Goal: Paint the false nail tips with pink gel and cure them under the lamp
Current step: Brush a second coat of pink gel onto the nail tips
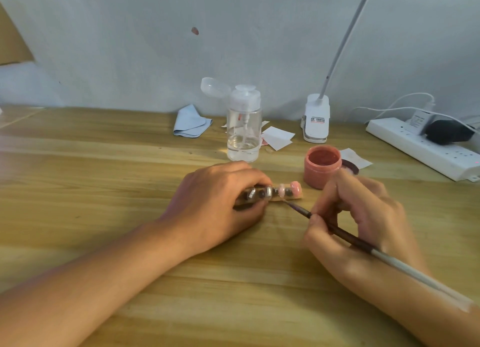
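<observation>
Left hand (pixel 218 203): we see it curled round the left end of the stick (pixel 285 196), gripping it against the table (pixel 104 164).
Right hand (pixel 363 216): pinches the brush (pixel 348 235) between thumb and fingers.
Brush tip: at the stick's near edge; we cannot tell if it touches.
Tips (pixel 295 186): in a row on the stick. The rightmost is pink, the next pale pink, the others clear.
Jar (pixel 322 164): open, pink, just behind the stick's right end, with the lid (pixel 350 166) beside it.
Lamp (pixel 315 118): at the back, right of the bottle (pixel 243 128).

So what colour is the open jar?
The jar is dusty pink, seen in the head view.
</observation>
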